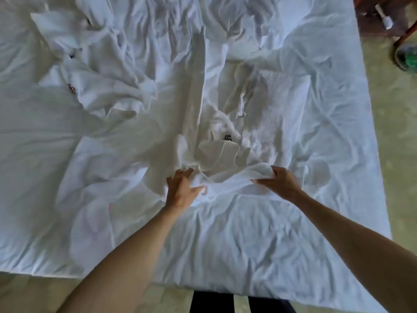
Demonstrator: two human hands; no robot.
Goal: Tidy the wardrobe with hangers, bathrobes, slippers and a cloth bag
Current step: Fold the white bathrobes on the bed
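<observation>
A white waffle-weave bathrobe (266,114) lies spread on the bed in the middle of the view, with a small dark logo near its collar. My left hand (182,190) grips the near edge of the robe on the left. A little to the right, my right hand (282,181) pinches the same bunched edge. A second white bathrobe (101,91) lies crumpled at the upper left, showing a small red and blue label. No hangers, slippers or cloth bag are in view.
The bed (259,245) is covered by a wrinkled white sheet and fills most of the view. Pale floor (394,154) runs along the right and near sides. A dark wooden furniture leg (406,30) stands at the top right corner.
</observation>
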